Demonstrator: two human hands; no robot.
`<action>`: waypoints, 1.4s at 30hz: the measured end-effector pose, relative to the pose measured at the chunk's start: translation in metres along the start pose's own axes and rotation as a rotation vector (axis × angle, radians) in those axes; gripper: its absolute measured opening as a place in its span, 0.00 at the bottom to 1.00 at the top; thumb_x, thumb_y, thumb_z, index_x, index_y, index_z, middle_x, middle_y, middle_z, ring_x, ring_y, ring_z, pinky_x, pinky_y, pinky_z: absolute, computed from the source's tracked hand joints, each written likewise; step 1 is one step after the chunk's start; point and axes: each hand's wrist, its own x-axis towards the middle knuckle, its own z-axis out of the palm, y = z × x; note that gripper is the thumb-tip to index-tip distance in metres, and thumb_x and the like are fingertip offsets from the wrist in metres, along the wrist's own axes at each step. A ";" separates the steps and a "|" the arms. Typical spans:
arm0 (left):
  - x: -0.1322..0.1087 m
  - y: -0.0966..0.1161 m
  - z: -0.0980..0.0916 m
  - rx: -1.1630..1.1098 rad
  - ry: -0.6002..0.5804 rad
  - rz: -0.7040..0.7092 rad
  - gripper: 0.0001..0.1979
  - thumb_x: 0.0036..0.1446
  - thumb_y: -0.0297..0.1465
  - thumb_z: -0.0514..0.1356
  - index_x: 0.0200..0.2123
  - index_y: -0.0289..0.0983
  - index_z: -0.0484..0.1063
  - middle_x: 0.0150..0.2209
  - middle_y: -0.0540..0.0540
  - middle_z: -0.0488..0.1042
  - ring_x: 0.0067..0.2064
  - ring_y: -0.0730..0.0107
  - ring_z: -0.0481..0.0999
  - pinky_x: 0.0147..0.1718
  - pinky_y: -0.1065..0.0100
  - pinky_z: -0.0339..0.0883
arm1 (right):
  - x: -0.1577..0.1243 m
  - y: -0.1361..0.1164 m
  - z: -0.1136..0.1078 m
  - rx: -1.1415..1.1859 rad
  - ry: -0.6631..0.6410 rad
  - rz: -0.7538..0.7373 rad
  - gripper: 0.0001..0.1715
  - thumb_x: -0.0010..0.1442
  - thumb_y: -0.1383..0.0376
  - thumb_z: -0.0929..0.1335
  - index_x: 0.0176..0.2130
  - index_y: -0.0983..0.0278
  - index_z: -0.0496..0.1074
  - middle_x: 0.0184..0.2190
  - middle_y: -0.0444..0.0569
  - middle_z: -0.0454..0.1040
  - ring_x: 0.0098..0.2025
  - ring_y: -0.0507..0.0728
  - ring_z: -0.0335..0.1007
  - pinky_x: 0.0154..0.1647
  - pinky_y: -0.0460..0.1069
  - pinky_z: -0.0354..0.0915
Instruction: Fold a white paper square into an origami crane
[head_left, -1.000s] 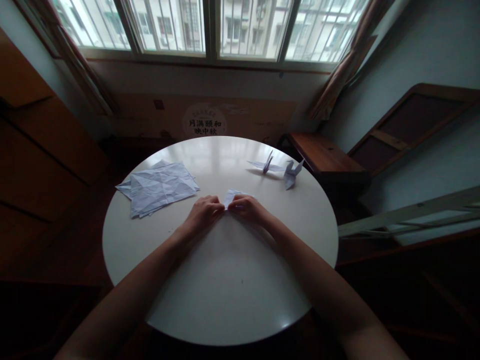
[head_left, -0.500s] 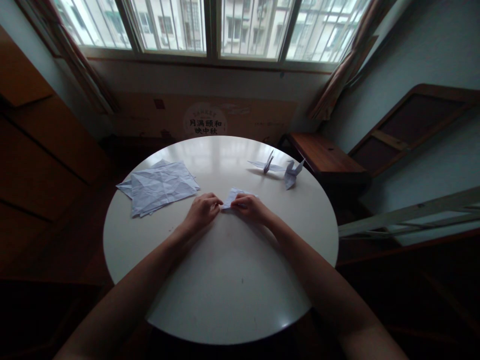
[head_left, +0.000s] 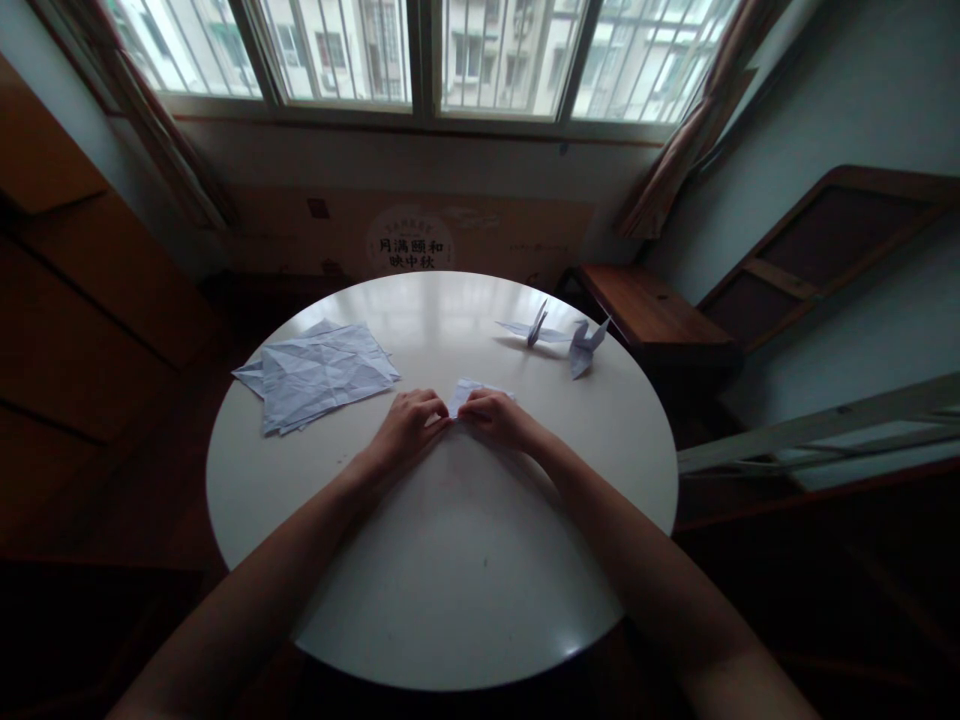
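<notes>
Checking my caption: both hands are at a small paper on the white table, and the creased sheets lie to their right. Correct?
Not quite: the creased sheets lie to their left, as the head view shows. The left hand and right hand are indeed at the small paper on the white table.

Daylight fills barred windows [head_left: 495,60] between two gathered curtains [head_left: 666,165].

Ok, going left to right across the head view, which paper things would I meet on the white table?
Stack of creased sheets → small folded paper, partly hidden → paper bird with outspread wings → second paper bird.
</notes>
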 end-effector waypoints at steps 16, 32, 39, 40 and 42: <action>0.001 0.009 0.003 0.052 -0.002 -0.069 0.04 0.60 0.30 0.59 0.34 0.38 0.74 0.38 0.46 0.75 0.43 0.62 0.72 0.45 0.60 0.61 | 0.001 -0.002 0.003 -0.021 0.082 0.152 0.09 0.56 0.73 0.69 0.35 0.64 0.80 0.35 0.50 0.78 0.36 0.54 0.73 0.39 0.46 0.64; 0.001 0.009 0.003 0.008 0.078 -0.100 0.07 0.60 0.26 0.58 0.41 0.38 0.74 0.40 0.45 0.80 0.44 0.60 0.77 0.45 0.60 0.64 | 0.001 -0.002 0.002 -0.089 0.056 0.198 0.09 0.58 0.69 0.68 0.36 0.64 0.80 0.36 0.51 0.78 0.36 0.54 0.72 0.39 0.46 0.63; 0.001 0.008 0.001 0.032 0.093 0.012 0.11 0.60 0.24 0.57 0.42 0.40 0.76 0.41 0.45 0.79 0.45 0.63 0.77 0.47 0.60 0.64 | 0.000 -0.004 -0.003 -0.125 0.054 0.247 0.09 0.58 0.68 0.69 0.36 0.63 0.80 0.37 0.50 0.78 0.38 0.55 0.73 0.40 0.46 0.63; 0.001 0.007 0.002 0.029 0.068 0.061 0.11 0.60 0.25 0.57 0.43 0.40 0.76 0.42 0.45 0.79 0.45 0.63 0.77 0.48 0.60 0.63 | 0.001 -0.003 -0.003 -0.129 0.049 0.247 0.09 0.58 0.68 0.69 0.36 0.63 0.80 0.36 0.51 0.78 0.38 0.55 0.73 0.40 0.46 0.64; 0.001 0.006 0.004 0.024 0.013 0.135 0.11 0.60 0.28 0.59 0.45 0.42 0.76 0.44 0.45 0.79 0.46 0.63 0.76 0.49 0.59 0.63 | 0.001 -0.001 -0.003 -0.133 0.041 0.244 0.09 0.58 0.68 0.69 0.37 0.63 0.81 0.36 0.51 0.78 0.38 0.55 0.73 0.40 0.46 0.64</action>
